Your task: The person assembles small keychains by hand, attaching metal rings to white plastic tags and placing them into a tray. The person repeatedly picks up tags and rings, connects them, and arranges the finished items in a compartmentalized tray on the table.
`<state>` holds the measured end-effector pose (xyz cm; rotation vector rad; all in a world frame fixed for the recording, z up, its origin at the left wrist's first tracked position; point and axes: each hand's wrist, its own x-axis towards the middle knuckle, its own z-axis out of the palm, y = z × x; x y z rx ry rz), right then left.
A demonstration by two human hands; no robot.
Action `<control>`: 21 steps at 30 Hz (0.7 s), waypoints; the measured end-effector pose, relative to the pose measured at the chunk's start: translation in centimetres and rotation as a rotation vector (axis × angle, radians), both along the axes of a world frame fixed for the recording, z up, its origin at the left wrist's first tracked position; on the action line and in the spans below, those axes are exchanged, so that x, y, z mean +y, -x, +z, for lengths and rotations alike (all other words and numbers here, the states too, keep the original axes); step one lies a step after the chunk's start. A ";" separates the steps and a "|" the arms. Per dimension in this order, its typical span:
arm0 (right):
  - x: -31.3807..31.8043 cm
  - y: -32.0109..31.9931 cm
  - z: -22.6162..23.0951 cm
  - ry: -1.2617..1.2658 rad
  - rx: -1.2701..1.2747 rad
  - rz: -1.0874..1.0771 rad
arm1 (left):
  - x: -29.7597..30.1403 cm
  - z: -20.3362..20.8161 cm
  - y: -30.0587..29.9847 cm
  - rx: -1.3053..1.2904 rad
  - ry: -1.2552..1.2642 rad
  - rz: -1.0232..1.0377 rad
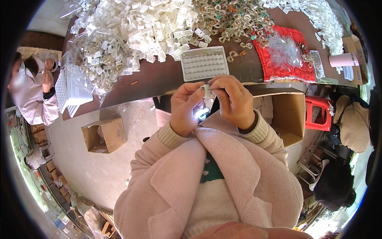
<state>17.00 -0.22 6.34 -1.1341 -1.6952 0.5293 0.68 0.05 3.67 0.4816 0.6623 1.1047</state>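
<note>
In front of my chest, just off the table's near edge, I hold a small white plastic casing between both hands. My left hand is closed, pinching it with thumb and fingertips from the left. From the right, the thumb and bent fingers of my right hand are closed on its edge; any finer part between those fingertips is too small to see. A bright light glows just beneath the casing, its source unclear. Beyond my hands lies a white plastic tray with rows of small hollows.
Heaped on the brown table are white casings, clear ring-like pieces with wires and a bag of parts. A red cloth bears clear plastic bits. Cardboard boxes and a red stool stand below. Another person sits at left.
</note>
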 end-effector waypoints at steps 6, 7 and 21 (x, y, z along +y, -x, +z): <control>-0.1 0.2 -0.2 0.034 0.090 -0.019 | 0.0 -0.3 0.0 -0.031 -0.028 0.019; -0.1 0.1 -0.1 0.060 0.113 -0.017 | 0.0 -0.4 0.1 -0.023 -0.032 0.013; 2.4 -2.8 -1.5 0.022 -0.108 -0.187 | 0.9 -0.2 -0.1 0.089 0.072 0.006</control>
